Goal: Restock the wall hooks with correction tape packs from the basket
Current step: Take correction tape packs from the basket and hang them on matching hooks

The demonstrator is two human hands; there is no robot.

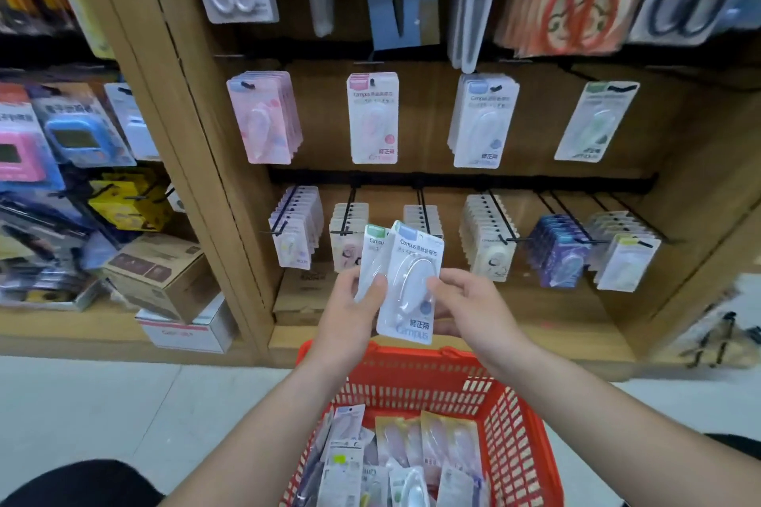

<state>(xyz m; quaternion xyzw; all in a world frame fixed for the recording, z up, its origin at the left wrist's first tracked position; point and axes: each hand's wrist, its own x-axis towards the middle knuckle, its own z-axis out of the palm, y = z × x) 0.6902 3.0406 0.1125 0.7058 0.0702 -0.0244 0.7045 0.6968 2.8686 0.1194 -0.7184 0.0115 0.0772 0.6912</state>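
your left hand and right hand clamped their fingers on the blue-tabbed correction tape pack, green-tabbed pack behind at 10 o'clock, red basket at 6 o'clock below.

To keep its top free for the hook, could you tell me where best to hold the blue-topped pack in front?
Pinch the blue-topped pack by its flat lower right edge, coming from the right, where the right hand is. The card is upright with its header up, and the blister bulges in the middle, so only the margins lie flat.
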